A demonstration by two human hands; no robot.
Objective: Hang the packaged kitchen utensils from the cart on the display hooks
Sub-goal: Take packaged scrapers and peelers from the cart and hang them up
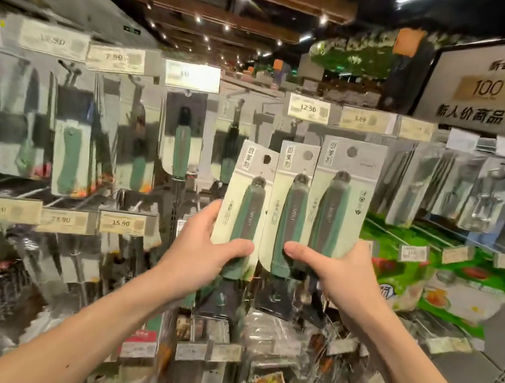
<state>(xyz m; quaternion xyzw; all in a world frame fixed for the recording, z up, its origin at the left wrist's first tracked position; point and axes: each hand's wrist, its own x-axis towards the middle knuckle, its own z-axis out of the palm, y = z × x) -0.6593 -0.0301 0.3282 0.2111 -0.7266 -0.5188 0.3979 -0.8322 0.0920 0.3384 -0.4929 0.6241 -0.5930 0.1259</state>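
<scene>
Head view: both hands are raised in front of a shop display wall, each holding carded kitchen utensils upright. The left hand (pixel 203 249) grips the left package (pixel 245 183) near its lower end, thumb laid across the front of the green and grey handle and fingers curled behind the card. The right hand (pixel 340 276) grips the middle package (pixel 292 181) and the right package (pixel 344 179) together at their lower ends, its thumb pressed over the middle handle. The right card overlaps the edge of the middle one; the left card stands just beside the middle one and tilts slightly to the right. Each card is pale green with a grey top strip, a punched hanging hole and printed characters. None of the three holes sits on a hook.

Behind them, similar packs hang in rows from the display hooks (pixel 294 124), though motion blur smears most of them. A hanging pack with a green handle (pixel 182 135) is clearest, left of the held cards. Price tags run along the rails, among them one reading 12.90 (pixel 309 108) above the held cards and one reading 15.90 (pixel 122 223) lower left. A large printed sign (pixel 502 87) hangs at upper right, and bright green boxes (pixel 400 246) lie on a shelf to the right.
</scene>
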